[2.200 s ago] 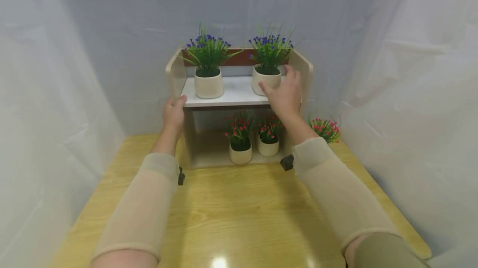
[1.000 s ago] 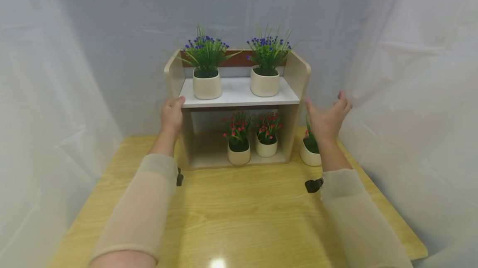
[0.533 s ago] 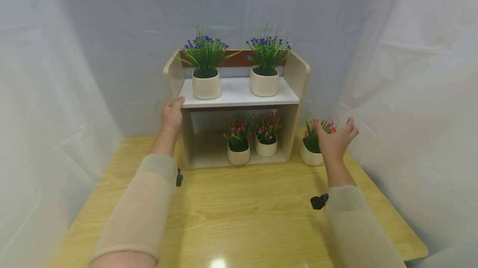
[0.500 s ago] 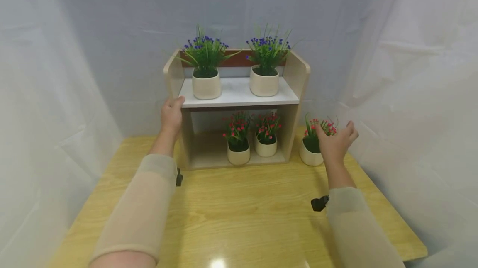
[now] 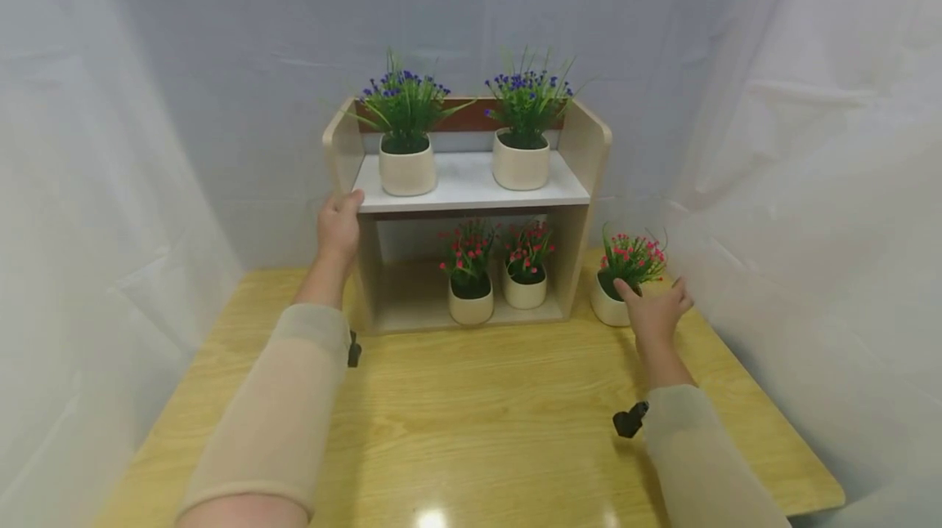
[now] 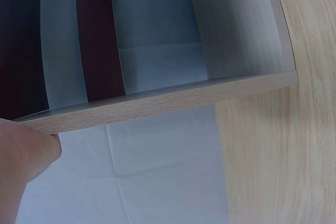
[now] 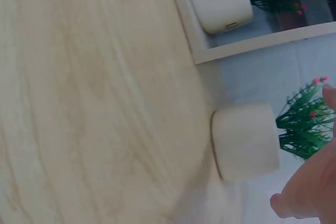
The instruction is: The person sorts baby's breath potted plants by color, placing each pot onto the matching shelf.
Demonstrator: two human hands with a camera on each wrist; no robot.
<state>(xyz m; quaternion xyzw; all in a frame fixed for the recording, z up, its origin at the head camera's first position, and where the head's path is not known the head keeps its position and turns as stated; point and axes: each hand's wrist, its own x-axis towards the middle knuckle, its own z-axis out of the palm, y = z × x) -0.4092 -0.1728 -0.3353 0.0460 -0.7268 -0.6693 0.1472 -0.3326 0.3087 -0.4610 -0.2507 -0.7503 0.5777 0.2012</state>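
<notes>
My left hand (image 5: 338, 227) grips the left side panel of the two-tier wooden shelf (image 5: 478, 203), thumb at the front edge of its white upper board. In the left wrist view, that hand (image 6: 23, 150) is at the panel's edge, fingers partly hidden. On the right, my right hand (image 5: 657, 314) is at a cream pot of red flowers (image 5: 611, 303) standing on the table, thumb and fingers spread apart. In the right wrist view, the thumb and a fingertip show beside this pot (image 7: 245, 141) and its leaves.
Two pots of purple flowers (image 5: 408, 168) stand on the upper board. Below, two pots of red flowers (image 5: 471, 303) stand toward the right of the lower compartment. The wooden table (image 5: 471, 413) extends in front, with pale sheeting (image 5: 809, 185) behind and at both sides.
My right hand has left the right purple-flower pot on the upper board, moving right and then down to the red-flower pot on the table. My left hand keeps its grip on the shelf.
</notes>
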